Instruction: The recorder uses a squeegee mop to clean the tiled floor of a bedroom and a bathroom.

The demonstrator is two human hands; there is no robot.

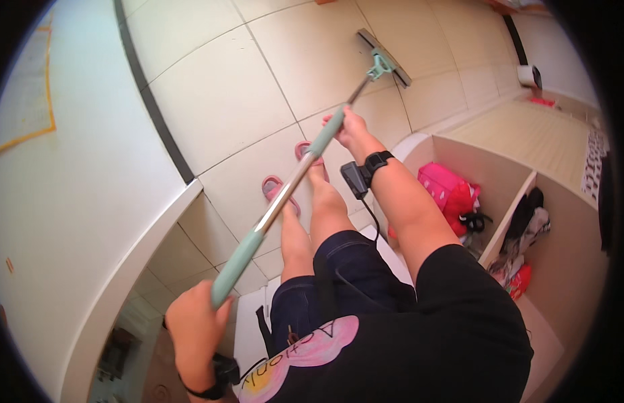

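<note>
A long-handled mop [283, 193] slants across the view, its metal pole fitted with pale green grips. Around the green grip at its near end, my left hand [196, 321] is closed. Farther up the pole, my right hand [350, 127] wraps the other green grip. The flat, narrow mop head [384, 59], dark-edged with a green bracket, rests on the tiled floor [258, 87] at the far right. Part of each hand's fingers is hidden behind the handle.
My feet stand in pink slippers [273, 186] below the pole. On the right is an open cabinet [460, 144] holding a pink bag [441, 185] and dark clothes [523, 218]. A white wall [77, 168] with a dark skirting strip runs along the left. A white cylindrical object [527, 76] stands far right.
</note>
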